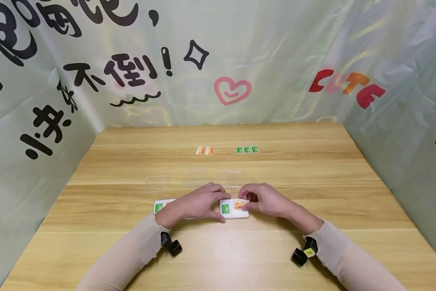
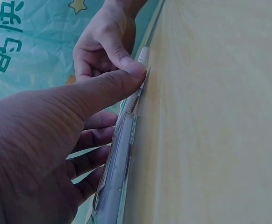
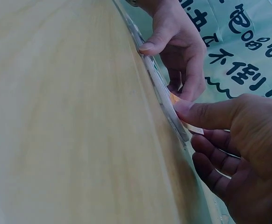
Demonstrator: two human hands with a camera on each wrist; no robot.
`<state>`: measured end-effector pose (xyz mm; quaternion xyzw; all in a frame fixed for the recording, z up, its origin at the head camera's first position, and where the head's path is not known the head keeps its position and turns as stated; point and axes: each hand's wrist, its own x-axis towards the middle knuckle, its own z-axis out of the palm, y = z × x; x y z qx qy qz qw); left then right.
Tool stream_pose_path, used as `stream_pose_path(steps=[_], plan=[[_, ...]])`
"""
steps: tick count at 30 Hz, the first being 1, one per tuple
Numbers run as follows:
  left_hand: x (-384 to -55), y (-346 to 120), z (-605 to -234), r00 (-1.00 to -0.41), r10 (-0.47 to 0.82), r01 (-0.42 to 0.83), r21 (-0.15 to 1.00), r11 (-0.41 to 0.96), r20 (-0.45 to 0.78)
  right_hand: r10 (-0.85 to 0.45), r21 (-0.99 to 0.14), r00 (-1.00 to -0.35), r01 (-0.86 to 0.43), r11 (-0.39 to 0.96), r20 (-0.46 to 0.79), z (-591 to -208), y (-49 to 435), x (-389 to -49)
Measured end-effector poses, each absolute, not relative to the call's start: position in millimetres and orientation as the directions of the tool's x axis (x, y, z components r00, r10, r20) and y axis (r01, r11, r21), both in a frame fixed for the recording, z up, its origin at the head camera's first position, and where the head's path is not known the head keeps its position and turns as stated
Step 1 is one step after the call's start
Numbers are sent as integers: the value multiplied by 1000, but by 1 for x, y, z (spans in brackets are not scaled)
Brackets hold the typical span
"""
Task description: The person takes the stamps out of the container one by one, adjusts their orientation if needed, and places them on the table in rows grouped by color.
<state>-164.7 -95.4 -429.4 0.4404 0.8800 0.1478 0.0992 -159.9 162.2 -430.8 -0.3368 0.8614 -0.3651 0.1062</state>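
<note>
Orange sticker [image 1: 240, 204] | right fingers [image 1: 253, 206] pinch | left fingers [image 1: 215, 216] spread, touching white plate [image 1: 232, 214]

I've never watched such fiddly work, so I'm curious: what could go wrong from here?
The orange slip, pinched in the right hand, slants against the white plate, so it might go down crooked. The left hand reaches across the leftmost plate, which could get nudged. The clear plastic covers lie just beyond the hands and are hard to see, so one might be knocked.
</note>
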Motion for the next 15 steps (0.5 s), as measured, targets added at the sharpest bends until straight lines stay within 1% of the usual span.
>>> stream_pose_path(steps=[15], plan=[[-166, -96, -430, -592, 804, 743, 352, 568, -48, -650, -641, -759, -516, 568, 36, -428, 164, -161]])
